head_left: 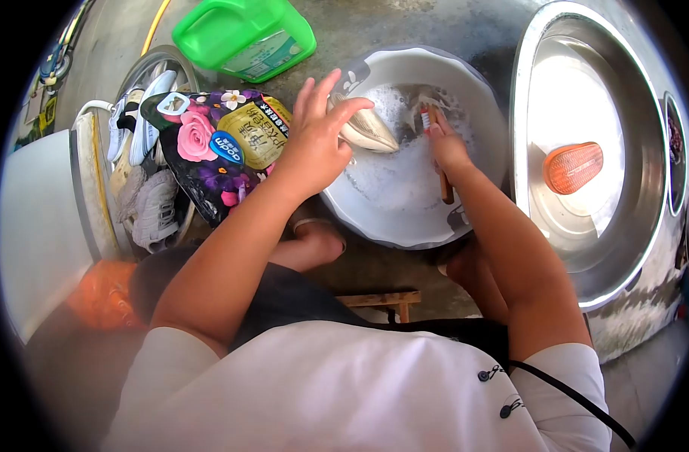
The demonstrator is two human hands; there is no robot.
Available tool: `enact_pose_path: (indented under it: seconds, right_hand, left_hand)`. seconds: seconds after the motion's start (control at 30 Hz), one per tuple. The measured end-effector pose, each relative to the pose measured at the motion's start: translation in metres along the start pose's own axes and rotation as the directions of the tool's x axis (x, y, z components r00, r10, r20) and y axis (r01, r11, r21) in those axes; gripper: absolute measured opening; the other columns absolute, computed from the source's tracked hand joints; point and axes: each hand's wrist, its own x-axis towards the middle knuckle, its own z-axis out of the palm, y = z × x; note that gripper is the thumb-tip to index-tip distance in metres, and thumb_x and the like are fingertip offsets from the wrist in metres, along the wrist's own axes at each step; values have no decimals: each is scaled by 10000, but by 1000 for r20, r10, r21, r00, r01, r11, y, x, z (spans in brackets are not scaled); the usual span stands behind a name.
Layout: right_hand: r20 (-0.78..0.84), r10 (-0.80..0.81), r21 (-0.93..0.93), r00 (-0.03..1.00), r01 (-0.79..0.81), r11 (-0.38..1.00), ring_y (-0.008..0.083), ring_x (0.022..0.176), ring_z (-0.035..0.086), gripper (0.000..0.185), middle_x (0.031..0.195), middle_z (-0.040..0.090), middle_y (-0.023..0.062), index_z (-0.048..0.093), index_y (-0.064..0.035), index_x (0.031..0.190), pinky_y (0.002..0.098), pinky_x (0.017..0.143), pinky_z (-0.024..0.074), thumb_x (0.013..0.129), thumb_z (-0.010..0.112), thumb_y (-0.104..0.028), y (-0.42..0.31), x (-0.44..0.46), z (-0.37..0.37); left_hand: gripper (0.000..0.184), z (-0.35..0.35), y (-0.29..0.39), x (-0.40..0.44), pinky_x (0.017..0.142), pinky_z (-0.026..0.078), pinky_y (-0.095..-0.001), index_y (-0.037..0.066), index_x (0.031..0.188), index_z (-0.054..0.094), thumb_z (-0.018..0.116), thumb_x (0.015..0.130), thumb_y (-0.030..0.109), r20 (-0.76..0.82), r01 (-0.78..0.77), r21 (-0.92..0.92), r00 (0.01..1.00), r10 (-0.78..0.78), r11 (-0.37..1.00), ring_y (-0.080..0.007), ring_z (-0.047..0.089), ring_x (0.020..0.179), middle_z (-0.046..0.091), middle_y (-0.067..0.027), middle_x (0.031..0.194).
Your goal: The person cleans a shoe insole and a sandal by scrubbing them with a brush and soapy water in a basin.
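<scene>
A white basin point(337, 197) of sudsy water stands in front of me. My left hand point(314, 135) is over its left side with the fingers spread. Right beside those fingers a pale shoe point(370, 131) leans in the basin, toe toward the suds; whether the hand touches it I cannot tell. Closed around a wooden-handled brush point(445, 187), my right hand point(446, 147) is above the foam on the right side. The brush has a red and white label near its far end, and its bristles are hard to make out.
Left of the basin lies a flowered detergent bag point(209, 151), with several shoes point(154, 207) beyond it. A green jug point(246, 38) stands behind. At right, a large metal tub point(522, 151) holds an orange shoe sole point(573, 167). A wooden stool point(378, 299) shows below.
</scene>
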Motion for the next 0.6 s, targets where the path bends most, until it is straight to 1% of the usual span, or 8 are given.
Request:
enact_pose_path:
  seconds: [0.03,0.17,0.27,0.37,0.4,0.47,0.5,0.6]
  right_hand:
    - [2,2,5,1000,-2,1000,103,532,457,455,907,632,22,405,-286,1487,286,483,437,1033,432,-294,2,-1,6]
    - [291,-68,56,954,54,997,60,509,376,465,729,439,-28,359,-299,1510,235,443,384,1047,409,-300,-23,-56,29]
    - [384,-412,249,826,337,908,49,619,379,466,787,412,-37,342,-305,1518,196,497,390,1057,411,-304,-35,-101,53]
    - [344,-361,185,867,314,931,106,716,524,463,866,554,11,354,-294,1512,244,620,481,1054,417,-299,-25,-104,60]
    - [256,-407,-59,877,435,899,157,806,575,464,970,605,47,362,-286,1507,275,727,490,1048,426,-296,5,-84,63]
    - [163,-297,-287,941,333,898,249,1018,613,464,1186,636,108,379,-275,1495,317,919,459,1036,436,-298,28,-57,48]
    - [150,-111,-262,982,148,954,289,1141,601,462,1297,615,135,388,-272,1488,328,1005,419,1030,437,-305,31,-47,39]
    - [102,-68,-530,992,112,841,286,1131,605,474,1270,625,148,373,-273,1495,328,992,433,1026,421,-321,26,-37,27]
  left_hand:
    - [665,-2,2,-1,1117,317,-504,240,1370,501,674,754,57,79,47,-72,996,-41,996,-437,264,1405,267,-171,1543]
    - [719,-1,-7,-1,1103,339,-487,212,1439,416,721,788,192,93,100,-229,992,-81,968,-432,322,1378,315,-211,1508]
    - [816,-1,-21,-1,1076,375,-451,147,1485,329,743,796,284,130,138,-189,985,-115,972,-414,400,1334,374,-239,1463]
    - [892,-12,-14,5,1042,409,-420,80,1516,219,726,802,250,239,312,-247,937,-255,917,-391,463,1275,452,-258,1382]
    - [892,-12,-16,5,1042,409,-420,80,1516,219,726,802,250,233,304,-247,940,-249,920,-391,463,1275,452,-258,1382]
    - [868,-2,-29,-3,1038,412,-430,70,1509,231,714,806,230,257,315,-122,926,-276,941,-396,474,1253,466,-255,1356]
    - [865,3,-37,-6,1037,413,-435,61,1501,246,719,800,239,203,291,-93,942,-268,952,-395,475,1246,477,-250,1336]
    - [864,0,-26,-8,1030,421,-441,55,1491,262,728,793,259,135,335,127,927,-351,933,-398,494,1228,468,-246,1343]
